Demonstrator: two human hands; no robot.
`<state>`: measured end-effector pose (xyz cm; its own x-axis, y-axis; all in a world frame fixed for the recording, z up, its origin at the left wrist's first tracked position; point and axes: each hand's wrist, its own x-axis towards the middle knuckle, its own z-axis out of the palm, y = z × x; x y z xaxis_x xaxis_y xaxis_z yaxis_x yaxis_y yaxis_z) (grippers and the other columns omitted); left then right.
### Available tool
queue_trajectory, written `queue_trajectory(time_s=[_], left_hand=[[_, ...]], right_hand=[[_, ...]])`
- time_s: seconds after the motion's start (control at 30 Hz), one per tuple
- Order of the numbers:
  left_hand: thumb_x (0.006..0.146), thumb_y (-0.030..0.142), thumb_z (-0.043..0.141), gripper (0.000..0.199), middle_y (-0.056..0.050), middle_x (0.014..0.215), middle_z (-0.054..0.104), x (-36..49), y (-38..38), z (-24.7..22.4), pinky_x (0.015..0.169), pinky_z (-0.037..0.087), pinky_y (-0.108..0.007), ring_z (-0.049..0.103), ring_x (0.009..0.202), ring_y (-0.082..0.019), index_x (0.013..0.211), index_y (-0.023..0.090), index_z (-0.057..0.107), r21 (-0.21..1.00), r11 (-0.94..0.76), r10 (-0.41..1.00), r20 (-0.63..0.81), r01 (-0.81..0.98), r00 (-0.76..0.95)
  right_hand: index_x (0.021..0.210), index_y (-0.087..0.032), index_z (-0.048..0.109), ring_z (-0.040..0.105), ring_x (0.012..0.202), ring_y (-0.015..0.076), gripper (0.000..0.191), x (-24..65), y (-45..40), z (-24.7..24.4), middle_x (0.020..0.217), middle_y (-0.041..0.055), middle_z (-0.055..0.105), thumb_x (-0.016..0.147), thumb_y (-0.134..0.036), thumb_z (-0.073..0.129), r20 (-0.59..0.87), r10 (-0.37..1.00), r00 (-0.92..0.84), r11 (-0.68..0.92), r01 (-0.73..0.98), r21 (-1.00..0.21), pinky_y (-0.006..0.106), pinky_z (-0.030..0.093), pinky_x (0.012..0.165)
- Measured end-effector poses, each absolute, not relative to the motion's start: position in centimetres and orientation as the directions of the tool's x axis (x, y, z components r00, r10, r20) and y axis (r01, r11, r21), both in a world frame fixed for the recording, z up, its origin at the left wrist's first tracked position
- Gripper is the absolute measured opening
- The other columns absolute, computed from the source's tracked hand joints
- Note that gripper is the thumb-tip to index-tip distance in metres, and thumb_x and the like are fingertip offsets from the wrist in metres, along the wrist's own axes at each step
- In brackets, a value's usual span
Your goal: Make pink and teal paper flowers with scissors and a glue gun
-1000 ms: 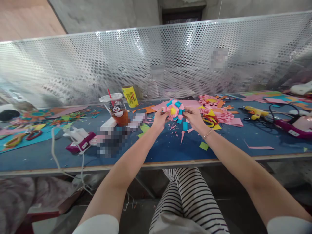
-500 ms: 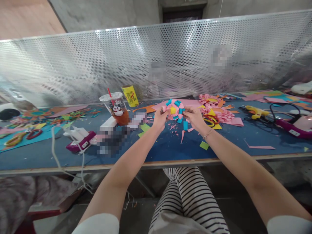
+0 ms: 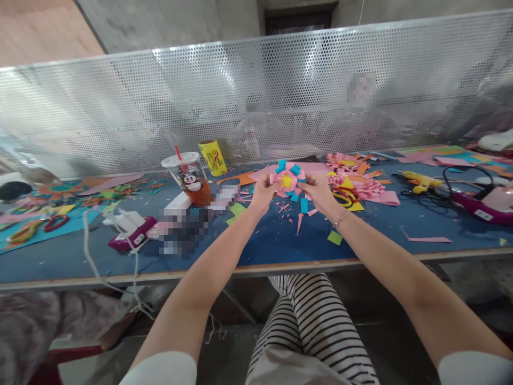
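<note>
While the left hand (image 3: 263, 194) pinched one side of a pink, blue and yellow paper flower (image 3: 287, 183), the right hand (image 3: 319, 193) held its opposite edge, the fingers of both closed on it. The flower was over the tabletop (image 3: 276, 252), its yellow centre facing the person. On the near side of it lay blue paper strips (image 3: 304, 205) and pink scraps (image 3: 299, 223), with a green paper piece (image 3: 335, 238) closer to the edge. Just beside the right hand, scissors (image 3: 348, 190) rested near fringed pink flowers (image 3: 371, 188); a yellow glue gun (image 3: 420, 182) lay farther right. Left of the left hand stood a plastic cup (image 3: 194, 183) with a red straw (image 3: 177, 153).
</note>
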<state>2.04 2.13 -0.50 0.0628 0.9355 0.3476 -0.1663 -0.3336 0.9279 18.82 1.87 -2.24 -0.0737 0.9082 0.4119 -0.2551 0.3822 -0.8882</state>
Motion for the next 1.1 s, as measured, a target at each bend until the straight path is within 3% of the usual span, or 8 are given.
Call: queue_trajectory(time_s=[0.23,0.47,0.7,0.9,1.1], left_hand=[[0.058,0.022,0.076,0.040,0.002,0.081,0.058,2.0,2.4,-0.7,0.067,0.048,-0.026,0.058,0.073,-0.013,0.091,0.020,0.054,0.926,-0.319,0.939,0.337,-0.199,0.063],[0.059,0.022,0.074,0.045,-0.004,0.110,0.061,1.6,3.0,-0.7,0.090,0.043,-0.031,0.054,0.109,-0.020,0.101,0.024,0.059,0.854,-0.462,0.872,0.486,-0.239,0.052],[0.059,0.020,0.073,0.039,-0.002,0.099,0.063,1.3,2.9,-0.3,0.086,0.044,-0.030,0.057,0.095,-0.017,0.096,0.023,0.062,0.835,-0.513,0.840,0.536,-0.197,0.086],[0.059,0.021,0.074,0.029,-0.002,0.096,0.062,1.5,2.9,-0.3,0.089,0.042,-0.031,0.057,0.097,-0.017,0.086,0.021,0.062,0.807,-0.558,0.807,0.582,-0.192,0.099],[0.063,0.023,0.072,0.032,-0.002,0.098,0.063,1.3,3.3,-0.6,0.085,0.044,-0.029,0.057,0.096,-0.017,0.093,0.022,0.063,0.806,-0.567,0.790,0.591,-0.173,0.164]], right_hand=[[0.087,-0.019,0.066,0.061,0.065,0.0135,0.031,18.7,1.7,-1.9,0.078,0.0008,0.068,0.061,-0.032,0.074,0.447,0.893,-0.055,0.424,-0.236,-0.874,0.029,0.051,0.066],[0.084,-0.020,0.068,0.063,0.071,0.0155,0.020,19.1,2.1,-2.2,0.081,0.0007,0.068,0.066,-0.028,0.072,0.552,0.826,-0.111,0.536,-0.150,-0.831,0.032,0.051,0.072],[0.084,-0.021,0.068,0.063,0.074,0.0177,0.023,19.4,2.1,-2.1,0.081,0.0002,0.069,0.064,-0.032,0.072,0.519,0.852,-0.069,0.508,-0.130,-0.851,0.033,0.050,0.074],[0.078,-0.020,0.065,0.060,0.067,0.0158,0.020,19.4,2.2,-2.4,0.075,-0.0006,0.066,0.062,-0.031,0.070,0.448,0.892,-0.057,0.443,-0.081,-0.893,0.031,0.049,0.067],[0.073,-0.019,0.061,0.057,0.059,0.0131,0.017,19.3,2.5,-2.6,0.068,-0.0016,0.062,0.059,-0.026,0.069,0.381,0.923,-0.043,0.371,-0.150,-0.916,0.030,0.047,0.063]])
